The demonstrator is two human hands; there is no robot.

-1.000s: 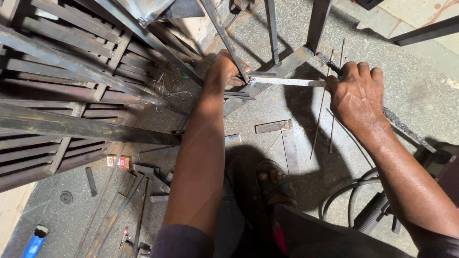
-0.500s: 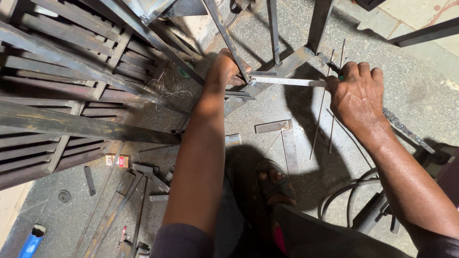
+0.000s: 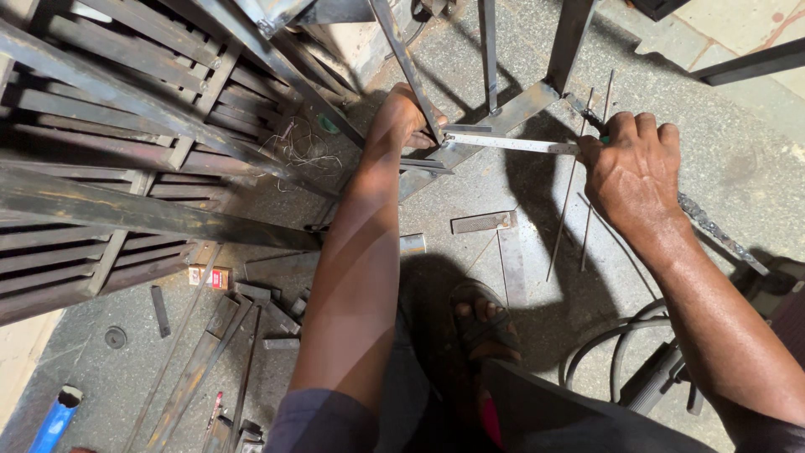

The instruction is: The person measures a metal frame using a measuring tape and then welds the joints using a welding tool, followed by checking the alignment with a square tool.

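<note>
A silver tape measure blade (image 3: 511, 143) stretches across a flat steel frame bar (image 3: 503, 122) on the floor. My left hand (image 3: 401, 119) pins the blade's left end against the bar, beside a slanted thin steel bar (image 3: 406, 59). My right hand (image 3: 633, 172) grips the blade's right end, with the tape's body hidden in the fist. Thin welding rods (image 3: 570, 197) lie under the blade, just left of my right hand.
A stacked steel grille (image 3: 109, 143) fills the left. Short flat steel offcuts (image 3: 480, 222) and strips (image 3: 193, 377) litter the stone floor. My sandalled foot (image 3: 482, 323) is at centre bottom. Black cables (image 3: 604, 348) coil at lower right. A blue-handled tool (image 3: 52, 419) lies bottom left.
</note>
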